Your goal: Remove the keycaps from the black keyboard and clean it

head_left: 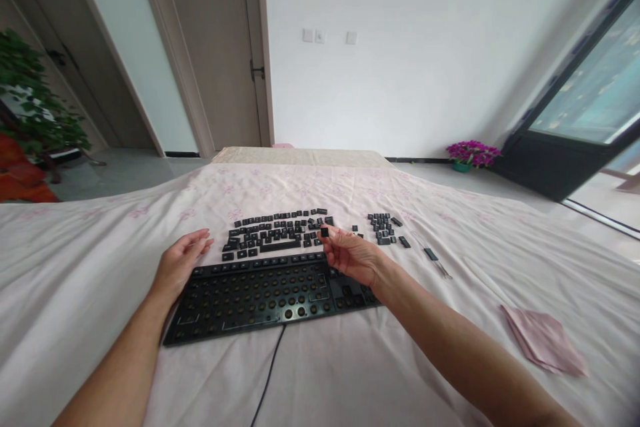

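Observation:
A black keyboard (240, 303) lies on the pale pink cloth, most of its key positions bare and its top row of keys still in place. Between the thumb and finger of my right hand (350, 255) is a small black keycap (325, 232), held above the keyboard's upper edge. My left hand (186, 257) hovers or rests by the keyboard's upper left corner, fingers apart and holding nothing. Loose keycaps (280, 245) are laid out in rows behind the keyboard. A second cluster of keycaps (384, 227) sits farther right.
A keycap puller with wire loops (431, 255) lies to the right on the cloth (425, 360). Beyond it are a thin white stick (483, 275) and a folded pink cloth (545, 340). The keyboard's cable (271, 370) runs toward me. Purple flowers (473, 153) stand by the wall.

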`<state>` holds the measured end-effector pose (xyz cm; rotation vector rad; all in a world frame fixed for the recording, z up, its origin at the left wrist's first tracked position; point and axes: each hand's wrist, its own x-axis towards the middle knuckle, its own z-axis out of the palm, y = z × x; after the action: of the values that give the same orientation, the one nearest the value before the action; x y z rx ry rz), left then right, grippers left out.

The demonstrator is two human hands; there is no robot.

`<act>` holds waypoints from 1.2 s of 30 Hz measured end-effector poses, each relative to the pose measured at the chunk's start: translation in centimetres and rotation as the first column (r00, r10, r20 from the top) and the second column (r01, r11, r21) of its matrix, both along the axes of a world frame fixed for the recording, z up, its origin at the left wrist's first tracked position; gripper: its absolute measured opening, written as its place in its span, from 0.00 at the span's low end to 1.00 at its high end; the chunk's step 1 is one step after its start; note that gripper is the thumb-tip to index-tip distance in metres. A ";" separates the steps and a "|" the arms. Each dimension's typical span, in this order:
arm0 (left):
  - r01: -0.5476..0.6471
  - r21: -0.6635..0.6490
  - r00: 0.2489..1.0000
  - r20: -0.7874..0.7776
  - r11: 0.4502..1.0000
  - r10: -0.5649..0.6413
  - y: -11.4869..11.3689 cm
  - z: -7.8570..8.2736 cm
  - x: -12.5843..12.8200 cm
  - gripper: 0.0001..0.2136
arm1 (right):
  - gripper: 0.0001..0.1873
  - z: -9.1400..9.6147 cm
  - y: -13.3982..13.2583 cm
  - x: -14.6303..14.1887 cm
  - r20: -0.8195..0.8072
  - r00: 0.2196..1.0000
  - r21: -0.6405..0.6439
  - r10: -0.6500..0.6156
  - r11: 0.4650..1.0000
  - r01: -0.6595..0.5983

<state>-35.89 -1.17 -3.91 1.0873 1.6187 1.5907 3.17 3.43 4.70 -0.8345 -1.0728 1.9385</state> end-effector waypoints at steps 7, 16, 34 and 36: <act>-0.004 0.000 1.000 -0.018 1.000 0.004 -0.1 0.2 0.3 0.24 | 0.17 1.0 -1.7 -0.3 -0.071 0.994 -0.187 -0.082 0.980 0.068; -0.018 -0.018 0.998 -0.068 1.000 0.017 0.0 0.0 0.3 0.25 | 0.08 -0.6 -1.8 4.5 0.513 0.783 0.466 -0.352 0.880 0.090; -0.017 -0.005 0.995 -0.096 1.000 0.017 -0.4 0.6 1.1 0.24 | 0.06 -3.9 -6.1 6.8 0.582 0.553 0.812 -0.596 0.456 -0.364; -0.015 0.000 0.994 -0.106 1.000 0.015 -0.5 0.6 1.1 0.24 | 0.07 -3.8 -6.4 6.5 0.581 0.543 0.814 -0.606 0.419 -0.402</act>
<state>-34.75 -1.64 -3.27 1.1797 1.6996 1.5648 9.69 -2.97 0.87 -1.1046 -2.2674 0.3276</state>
